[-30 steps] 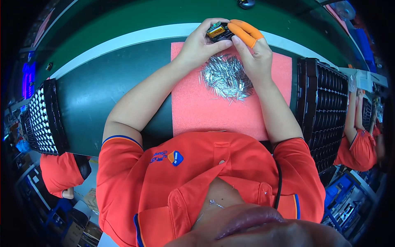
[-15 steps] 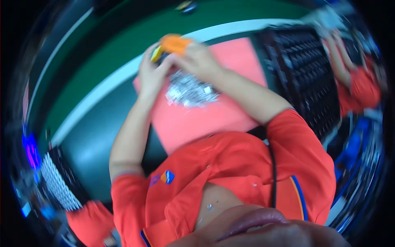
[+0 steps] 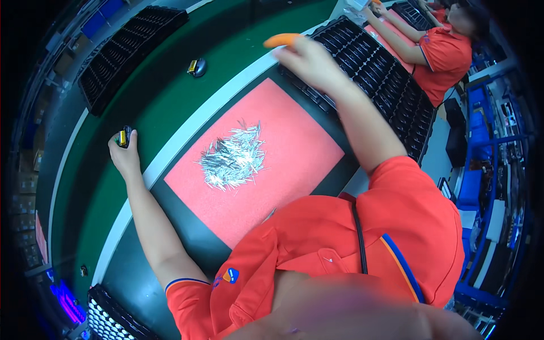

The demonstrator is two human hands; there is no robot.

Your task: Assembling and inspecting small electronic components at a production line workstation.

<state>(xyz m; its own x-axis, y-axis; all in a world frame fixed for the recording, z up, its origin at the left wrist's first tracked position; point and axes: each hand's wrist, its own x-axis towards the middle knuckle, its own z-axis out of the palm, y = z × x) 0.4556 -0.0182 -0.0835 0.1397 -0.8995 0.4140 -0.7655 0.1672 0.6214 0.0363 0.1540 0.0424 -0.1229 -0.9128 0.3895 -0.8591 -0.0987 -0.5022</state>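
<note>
Over the green belt (image 3: 164,99) at the left, my left hand (image 3: 126,158) grips a small dark, rounded device with a yellow block (image 3: 122,137). At the far right my right hand (image 3: 310,61) reaches out beside a black tray (image 3: 374,79), its fingers stretched forward and thumb apart. Orange covers, seemingly finger cots (image 3: 282,40), sit on its fingers; nothing shows in its grasp. Between my arms, a loose heap of thin silvery strips (image 3: 232,156) lies on a pink mat (image 3: 289,181), touched by neither hand.
Another dark device with a yellow part (image 3: 197,67) rests on the belt, and a smaller one (image 3: 84,271) at lower left. Across the belt stands a black compartment tray (image 3: 133,54); a tray with pale cells (image 3: 113,317) is nearby left. A co-worker in orange (image 3: 445,54) works at the right.
My hands have parted from close together above the far edge of the pink mat: the left, holding the device, is out over the belt, the right beside the black tray. The view has turned.
</note>
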